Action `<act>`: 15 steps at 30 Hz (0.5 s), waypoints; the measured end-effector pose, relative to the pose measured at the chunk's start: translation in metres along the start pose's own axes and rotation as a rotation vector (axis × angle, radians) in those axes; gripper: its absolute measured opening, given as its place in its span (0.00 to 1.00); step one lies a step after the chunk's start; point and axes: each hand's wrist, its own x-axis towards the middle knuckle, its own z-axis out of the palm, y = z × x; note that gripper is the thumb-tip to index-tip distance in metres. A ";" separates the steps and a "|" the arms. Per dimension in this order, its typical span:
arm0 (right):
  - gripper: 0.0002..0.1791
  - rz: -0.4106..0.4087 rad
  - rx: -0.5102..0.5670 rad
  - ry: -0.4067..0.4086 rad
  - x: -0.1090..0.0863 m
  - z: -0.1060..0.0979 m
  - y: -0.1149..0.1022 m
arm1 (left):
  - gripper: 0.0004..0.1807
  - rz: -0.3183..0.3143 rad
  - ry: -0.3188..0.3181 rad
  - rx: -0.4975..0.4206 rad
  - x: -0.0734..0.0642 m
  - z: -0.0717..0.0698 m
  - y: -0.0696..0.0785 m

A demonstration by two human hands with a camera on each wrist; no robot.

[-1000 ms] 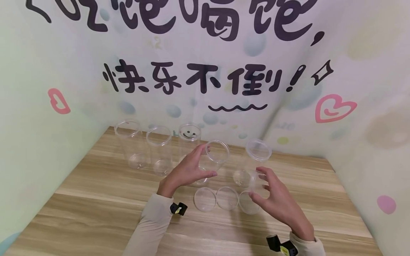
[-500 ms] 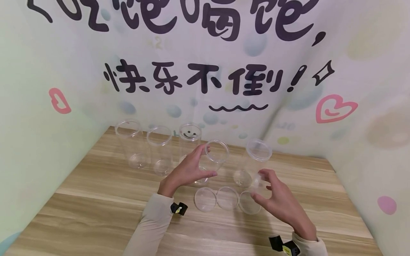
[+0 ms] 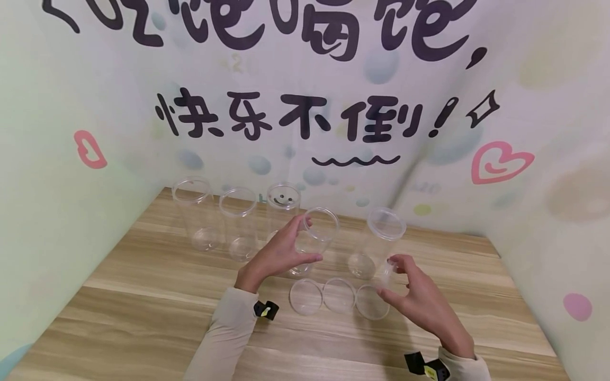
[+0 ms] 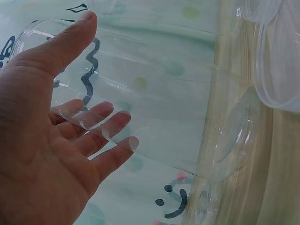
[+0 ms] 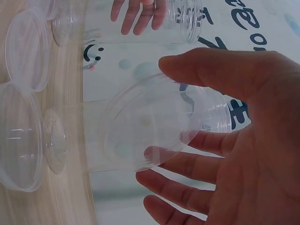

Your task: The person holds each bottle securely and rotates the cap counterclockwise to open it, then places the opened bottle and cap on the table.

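My left hand [image 3: 276, 254] holds a tall clear plastic cup [image 3: 321, 226] near its rim. In the left wrist view, the thumb lies on one side of the cup [image 4: 159, 112] and the fingers on the other; the cup's base is close over the wooden table. My right hand [image 3: 419, 296] holds a clear round lid [image 3: 388, 271] by its edge, between thumb and fingertips. The lid [image 5: 140, 126] stands on edge in the right wrist view. Just beyond the right hand, a tall cup [image 3: 381, 241] stands upright with a frosted lid [image 3: 386, 224] on top.
Three more clear cups stand at the back left: a leftmost cup [image 3: 197, 217], a middle cup [image 3: 238, 225] and a right one [image 3: 283, 211]. Three lids lie flat in a row: left lid [image 3: 306, 297], centre lid [image 3: 339, 296], right lid [image 3: 371, 302]. A printed wall [image 3: 238, 159] borders the table.
My right hand has shifted slightly right and toward me with the lid, which now looks more edge-on. The left hand and its cup have barely moved.
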 end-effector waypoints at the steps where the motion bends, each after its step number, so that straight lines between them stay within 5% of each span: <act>1: 0.36 0.004 0.003 -0.003 0.000 0.000 0.000 | 0.51 0.000 0.001 -0.001 0.000 0.000 0.000; 15: 0.39 -0.005 -0.012 0.001 0.002 -0.001 0.011 | 0.53 -0.015 -0.003 0.008 0.000 0.001 -0.002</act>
